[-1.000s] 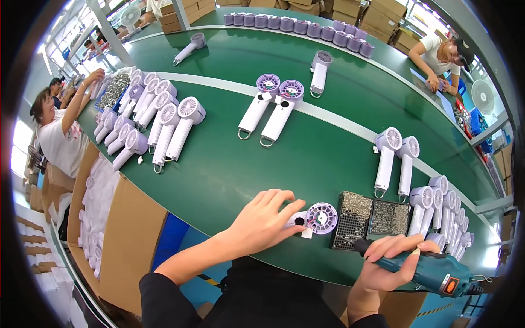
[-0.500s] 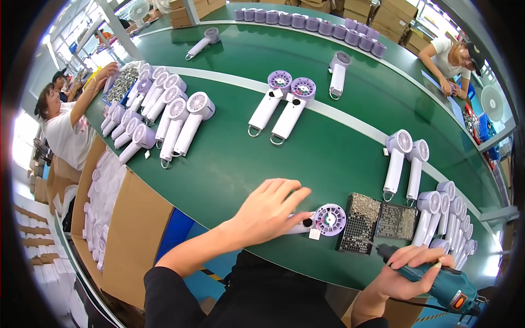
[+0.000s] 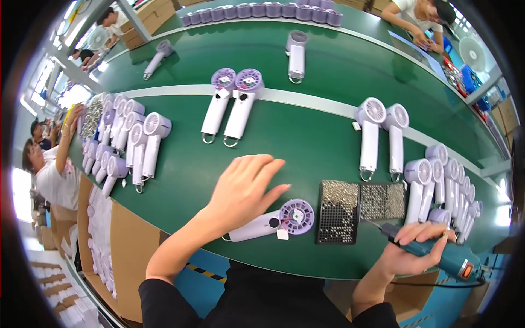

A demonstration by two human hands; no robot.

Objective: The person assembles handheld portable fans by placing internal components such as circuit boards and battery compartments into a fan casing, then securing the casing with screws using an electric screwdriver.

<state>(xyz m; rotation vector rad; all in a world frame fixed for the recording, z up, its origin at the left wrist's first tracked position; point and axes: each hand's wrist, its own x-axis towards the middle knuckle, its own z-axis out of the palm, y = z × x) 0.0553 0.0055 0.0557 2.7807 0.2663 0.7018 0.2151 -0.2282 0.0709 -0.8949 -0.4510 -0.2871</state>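
Note:
My right hand grips a teal electric screwdriver, its thin bit pointing left over the near edge of the right screw tray. Beside it is a second black screw tray, partly filled with small screws. To its left a white and purple handheld fan lies on the green table, its round head uncovered with red wiring and a small white tag showing. Above the fan's handle my left hand hovers, fingers stretched and nothing in it.
Two open-headed fans lie farther off, and two closed ones right of them. More fans crowd the table's left and right. Purple fan housings line the back. A cardboard box stands lower left. Co-workers sit left and far right.
The view has shifted, moving most things leftward. My left hand has come off the fan's handle, which now shows more fully. The screwdriver's tip has moved from the left tray toward the right one.

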